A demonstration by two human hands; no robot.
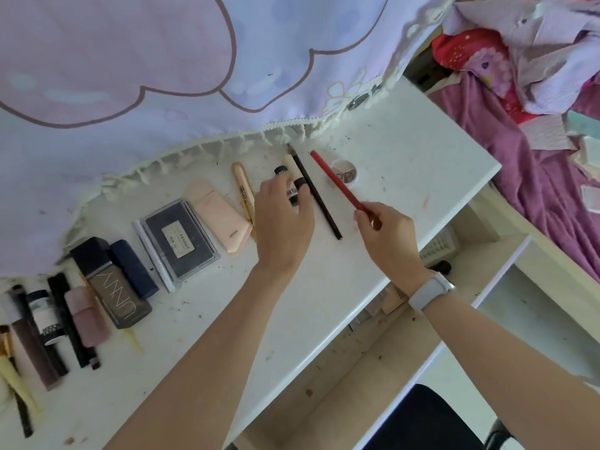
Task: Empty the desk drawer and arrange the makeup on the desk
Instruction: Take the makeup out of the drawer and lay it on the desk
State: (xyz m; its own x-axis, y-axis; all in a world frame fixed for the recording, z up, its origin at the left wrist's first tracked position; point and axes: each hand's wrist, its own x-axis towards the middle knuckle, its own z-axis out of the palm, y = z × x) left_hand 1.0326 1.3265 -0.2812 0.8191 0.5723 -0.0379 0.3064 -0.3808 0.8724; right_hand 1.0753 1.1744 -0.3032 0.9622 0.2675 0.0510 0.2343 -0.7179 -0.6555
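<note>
On the white desk [406, 157], makeup lies in a row running from the near left to the far right. The right hand [386, 232] pinches the near end of a red pencil [337, 181] between thumb and fingers; the pencil slants away toward the far left, its far end close to a small round pot [346, 172] with a pale lid. Just left of it a long black pencil [316, 193] lies flat on the desk, roughly parallel. The left hand [282, 219] rests over a black-and-white tube [293, 190] and a cream tube [289, 162] beside it, fingers loosely curled around the black-and-white one. Further left come a slim yellow pen [242, 183], a pale pink flat bottle [217, 216], a dark palette [180, 241] in a clear case, a navy box [133, 269] and a brown foundation bottle [113, 287]. More dark sticks and a pink tube [86, 316] crowd the near left edge. A patterned lilac curtain [130, 60] with a fringed hem hangs over the far side of the desk. Below the desk's right edge, the open drawer [461, 254] shows a few small items inside. A grey wristband [430, 290] sits on the right wrist.
</note>
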